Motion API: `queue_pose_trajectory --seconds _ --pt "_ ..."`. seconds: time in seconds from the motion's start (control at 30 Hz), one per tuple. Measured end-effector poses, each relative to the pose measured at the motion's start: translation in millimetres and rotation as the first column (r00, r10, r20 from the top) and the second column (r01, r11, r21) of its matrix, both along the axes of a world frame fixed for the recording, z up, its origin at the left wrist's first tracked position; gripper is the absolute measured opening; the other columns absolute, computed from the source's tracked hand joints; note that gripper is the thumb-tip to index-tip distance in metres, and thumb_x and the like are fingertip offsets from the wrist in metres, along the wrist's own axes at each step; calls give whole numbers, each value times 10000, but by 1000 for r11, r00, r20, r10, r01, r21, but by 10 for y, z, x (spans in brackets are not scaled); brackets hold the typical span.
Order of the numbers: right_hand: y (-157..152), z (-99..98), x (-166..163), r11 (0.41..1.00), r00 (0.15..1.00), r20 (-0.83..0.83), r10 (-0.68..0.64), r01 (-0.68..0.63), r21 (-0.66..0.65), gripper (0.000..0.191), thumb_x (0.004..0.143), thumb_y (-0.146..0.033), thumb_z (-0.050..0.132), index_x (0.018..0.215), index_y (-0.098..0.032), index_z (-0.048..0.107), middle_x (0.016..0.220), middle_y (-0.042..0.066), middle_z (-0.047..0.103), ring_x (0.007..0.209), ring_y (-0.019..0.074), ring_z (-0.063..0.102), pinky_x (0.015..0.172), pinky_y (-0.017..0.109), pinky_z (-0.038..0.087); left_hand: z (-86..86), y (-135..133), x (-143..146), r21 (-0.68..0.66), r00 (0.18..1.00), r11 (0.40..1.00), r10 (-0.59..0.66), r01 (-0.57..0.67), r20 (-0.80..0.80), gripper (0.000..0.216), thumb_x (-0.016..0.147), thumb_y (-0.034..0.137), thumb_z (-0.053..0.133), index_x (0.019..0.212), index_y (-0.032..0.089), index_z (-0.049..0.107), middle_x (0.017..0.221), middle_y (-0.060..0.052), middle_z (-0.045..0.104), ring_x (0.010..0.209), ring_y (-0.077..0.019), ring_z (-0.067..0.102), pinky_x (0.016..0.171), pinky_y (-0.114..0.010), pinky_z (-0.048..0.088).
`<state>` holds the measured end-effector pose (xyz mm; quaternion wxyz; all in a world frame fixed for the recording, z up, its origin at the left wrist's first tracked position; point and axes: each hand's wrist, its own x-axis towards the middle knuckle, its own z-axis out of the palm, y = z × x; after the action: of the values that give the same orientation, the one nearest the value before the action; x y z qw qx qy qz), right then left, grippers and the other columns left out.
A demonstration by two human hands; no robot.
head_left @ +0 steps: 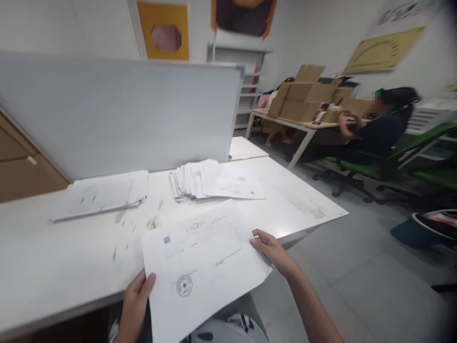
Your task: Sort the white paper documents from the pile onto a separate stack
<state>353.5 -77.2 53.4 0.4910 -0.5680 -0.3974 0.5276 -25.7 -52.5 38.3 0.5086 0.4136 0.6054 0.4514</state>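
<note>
A white printed sheet of paper point(200, 271) with a round stamp and a small square code is held over the near edge of the white table point(89, 257). My left hand point(137, 297) pinches its left edge, thumb on top. At the right edge my right hand point(273, 252) grips the paper between thumb and fingers. Beyond the sheet lies a fanned pile of papers point(214, 181). Farther left rests a neater stack of papers point(103, 193). A small pale block point(156, 222) sits just past the sheet's far edge.
A whiteboard-like panel point(143, 114) stands along the table's back. Cardboard point(28, 157) leans at the left. Across the aisle, a person point(378, 124) sits on a green chair point(367, 170) at another table with cardboard boxes point(303, 100). A dark blue bin point(424, 231) is on the floor.
</note>
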Motion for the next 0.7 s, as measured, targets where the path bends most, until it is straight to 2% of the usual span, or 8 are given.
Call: queue_pose_trajectory --seconds 0.13,0.27,0.37,0.47,0.6,0.7 --pt "-70 -177 -214 990 995 -19 97 -98 -103 376 705 -549 703 805 -221 548 662 -19 592 580 144 526 539 236 372 -89 -213 -240 -18 997 999 46 -47 -64 602 554 634 744 892 136 734 889 -89 746 908 -311 658 748 -338 526" --pt "-30 -212 -378 976 986 -5 165 -164 -143 363 716 -553 677 791 -220 555 639 -21 578 568 143 515 536 239 372 -169 -313 -304 -111 994 988 109 -108 1 585 578 597 751 921 124 723 816 -83 735 791 -268 664 677 -320 514" --pt "24 -195 -413 979 988 47 145 -136 -151 367 693 -554 683 786 -219 564 649 -13 591 583 154 530 546 248 387 -192 -345 -277 -144 992 983 122 -115 35 568 588 585 750 913 120 711 765 -73 718 736 -244 651 651 -312 501" --pt "57 -196 -364 982 992 69 103 -90 -165 366 674 -542 697 799 -216 588 661 -10 605 585 160 543 539 250 391 -192 -373 -231 -150 998 987 63 -58 29 483 612 565 741 819 131 697 701 -46 682 668 -205 615 622 -293 479" --pt "72 -233 -248 978 995 85 48 -29 -205 376 641 -532 720 810 -210 625 679 1 635 571 166 557 516 251 394 -174 -408 -136 -160 998 987 -5 -5 -60 475 632 606 698 589 143 599 515 13 530 486 -117 451 459 -225 340" --pt "76 -265 -186 977 992 123 10 17 -212 385 622 -528 730 816 -205 652 720 21 669 597 185 585 522 259 419 -148 -403 -48 -154 997 988 -27 15 -78 513 646 639 663 529 159 526 459 39 435 443 -91 370 428 -217 275"
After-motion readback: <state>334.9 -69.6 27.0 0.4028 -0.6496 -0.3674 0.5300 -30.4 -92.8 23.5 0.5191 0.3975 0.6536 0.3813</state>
